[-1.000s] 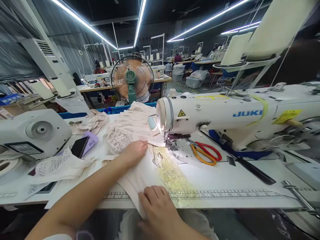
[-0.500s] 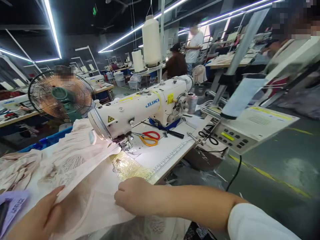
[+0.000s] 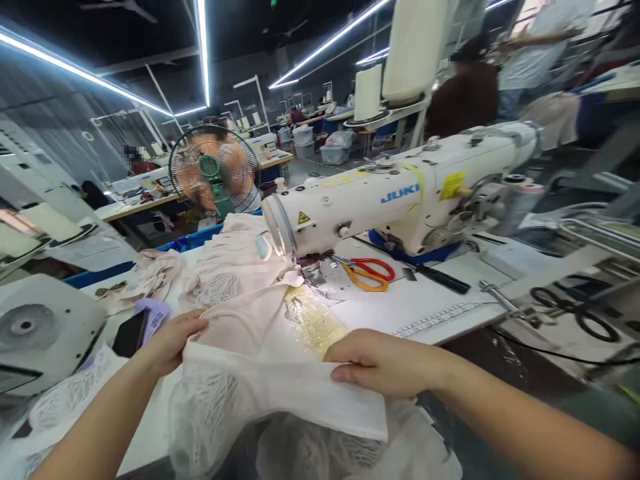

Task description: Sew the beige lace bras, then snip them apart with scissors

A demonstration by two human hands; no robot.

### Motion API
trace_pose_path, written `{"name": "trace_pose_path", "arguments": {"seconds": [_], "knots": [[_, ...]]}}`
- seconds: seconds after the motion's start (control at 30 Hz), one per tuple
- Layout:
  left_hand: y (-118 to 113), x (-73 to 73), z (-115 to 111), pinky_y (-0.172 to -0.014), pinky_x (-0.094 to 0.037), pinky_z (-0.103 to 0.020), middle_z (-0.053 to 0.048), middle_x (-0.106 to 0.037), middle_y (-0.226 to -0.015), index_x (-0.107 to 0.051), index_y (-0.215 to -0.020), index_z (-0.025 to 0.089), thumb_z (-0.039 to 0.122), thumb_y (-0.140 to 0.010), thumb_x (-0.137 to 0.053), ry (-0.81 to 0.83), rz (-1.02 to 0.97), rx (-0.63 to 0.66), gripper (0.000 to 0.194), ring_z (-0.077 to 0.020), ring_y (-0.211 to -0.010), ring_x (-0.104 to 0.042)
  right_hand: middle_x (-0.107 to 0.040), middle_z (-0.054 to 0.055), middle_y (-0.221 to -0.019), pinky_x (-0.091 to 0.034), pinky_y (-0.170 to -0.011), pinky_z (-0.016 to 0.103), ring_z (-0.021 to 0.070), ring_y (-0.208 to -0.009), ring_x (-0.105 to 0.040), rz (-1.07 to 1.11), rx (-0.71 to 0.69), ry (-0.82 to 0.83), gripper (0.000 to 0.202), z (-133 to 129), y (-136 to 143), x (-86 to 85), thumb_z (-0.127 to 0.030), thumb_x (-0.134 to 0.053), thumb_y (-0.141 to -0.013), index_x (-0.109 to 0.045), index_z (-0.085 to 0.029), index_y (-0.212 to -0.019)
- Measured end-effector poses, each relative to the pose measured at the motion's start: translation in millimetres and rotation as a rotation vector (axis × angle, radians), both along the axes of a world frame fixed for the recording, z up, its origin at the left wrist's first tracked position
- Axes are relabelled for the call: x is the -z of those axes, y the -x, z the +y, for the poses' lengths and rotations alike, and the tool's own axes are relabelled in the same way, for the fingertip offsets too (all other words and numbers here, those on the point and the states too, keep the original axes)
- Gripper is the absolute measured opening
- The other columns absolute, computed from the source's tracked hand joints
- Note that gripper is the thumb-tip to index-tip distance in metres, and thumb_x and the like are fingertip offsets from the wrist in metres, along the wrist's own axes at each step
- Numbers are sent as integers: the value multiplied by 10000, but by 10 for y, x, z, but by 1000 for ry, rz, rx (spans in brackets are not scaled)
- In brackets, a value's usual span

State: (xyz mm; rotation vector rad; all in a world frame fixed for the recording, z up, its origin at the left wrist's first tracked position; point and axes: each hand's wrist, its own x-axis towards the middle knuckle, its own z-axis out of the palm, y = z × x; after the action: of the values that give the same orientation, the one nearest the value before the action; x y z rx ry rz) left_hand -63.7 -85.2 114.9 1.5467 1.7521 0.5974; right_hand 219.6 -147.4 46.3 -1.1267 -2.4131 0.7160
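A pale lace bra [image 3: 240,387] stretches between my two hands, its far edge running up to the needle area of a white JUKI sewing machine [image 3: 350,200]. My left hand [image 3: 175,340] pinches the bra at its upper left edge. At the other end, my right hand [image 3: 375,363] grips the plain side band between thumb and fingers. Beyond the right hand lies a crinkled yellowish clear film [image 3: 313,320] on the machine bed. Scissors [image 3: 370,273] with red and orange handles rest beside the needle area.
Several more pale lace pieces [image 3: 220,283] lie left of the needle. A dark phone-like object [image 3: 131,333] sits on purple material. Right of the scissors is a black-handled tool [image 3: 443,279]. A fan [image 3: 213,167] stands behind the table; thread cones [image 3: 367,93] rise beyond the machine.
The view has swung left, shifting the machine rightward in the picture. The bra is now spread out nearer to me, and my right hand has closed on its band.
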Motion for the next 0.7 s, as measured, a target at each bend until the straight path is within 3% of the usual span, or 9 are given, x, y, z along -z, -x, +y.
{"name": "trace_pose_path", "arguments": {"seconds": [0.13,0.2,0.33,0.43,0.57,0.7], "knots": [[-4,-29,204,-572,-492,-317,-75,-659,-712,-652,-866,163,342,-725,-572,-149,610,228,241,-236,-659,-638,-586,-66,-569,-330,-465,181,84,-509,-521,-248,97,-150,190,395,-1,218,-101,-537,-805,-617,-211,-673],[-75,-28,338,-629,-497,-344,-102,-657,-761,-636,-851,152,264,-735,-560,-196,774,291,178,-250,-720,-643,-593,-13,-589,-344,-499,222,124,-543,-530,-325,159,-227,178,604,104,290,-126,-564,-782,-606,-196,-624],[-457,81,504,-725,-491,-364,-133,-630,-947,-598,-902,162,202,-798,-497,-276,802,391,151,-255,-854,-629,-616,126,-778,-390,-650,330,236,-770,-565,-395,367,-376,201,842,286,305,-19,-482,-766,-610,-154,-688],[-864,320,601,-755,-489,-327,-100,-604,-1019,-574,-945,189,191,-819,-492,-316,786,508,151,-232,-879,-624,-595,160,-818,-399,-664,367,269,-804,-554,-424,469,-445,246,831,342,353,5,-401,-795,-605,-132,-792],[-1258,700,850,-763,-485,-320,-107,-601,-1048,-583,-939,164,244,-827,-505,-346,752,560,158,-251,-907,-619,-600,148,-806,-437,-608,351,258,-747,-563,-456,457,-474,183,707,383,583,-49,-431,-816,-594,-129,-833],[-1387,917,1186,-737,-482,-367,-164,-640,-962,-612,-916,117,349,-906,-344,-320,727,432,355,-293,-896,-625,-588,199,-1104,-471,-792,403,300,-1013,-549,-454,380,-511,245,651,405,786,-151,-464,-859,-575,-92,-1069]]}}
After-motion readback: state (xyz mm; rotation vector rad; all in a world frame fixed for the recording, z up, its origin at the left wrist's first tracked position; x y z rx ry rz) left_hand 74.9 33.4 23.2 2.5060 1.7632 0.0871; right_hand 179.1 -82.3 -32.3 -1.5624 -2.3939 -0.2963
